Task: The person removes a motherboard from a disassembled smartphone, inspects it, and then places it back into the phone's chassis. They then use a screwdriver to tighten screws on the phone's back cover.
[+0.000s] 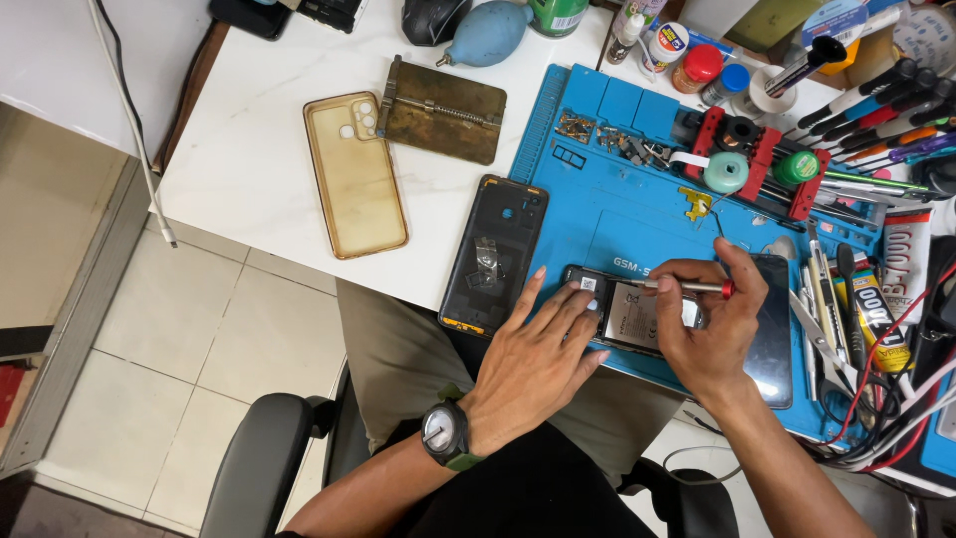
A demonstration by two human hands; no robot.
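1. The opened phone [637, 317] lies face down at the near edge of the blue work mat [617, 214], its back off and its battery and boards showing.
2. The right hand [712, 324] is closed in a pen-like pinch around a slim screwdriver [687, 287] with a red end, the shaft lying nearly level and the tip pointing left toward the top end of the phone. Whether the tip is seated in a screw is too small to tell.
3. The left hand [538, 354] holds nothing: it lies flat and open, fingers spread, with the fingertips pressing on the phone's left end to keep it from sliding.
4. Judging by this, a screw is being worked. It would go best with the driver more upright over the screw head, light downward pressure, slow turns, and the left fingertips kept firm but off the boards.
5. The removed black back cover [495, 254] lies just left of the mat on the white desk [259, 149], with a clear yellowed case [355, 174] and a brass-coloured clamp plate [445, 112] farther off.
6. Loose small parts [607, 137] sit in the mat's upper trays, a sensible place for any freed screw; tweezers and other tools [832, 289] crowd the right side.
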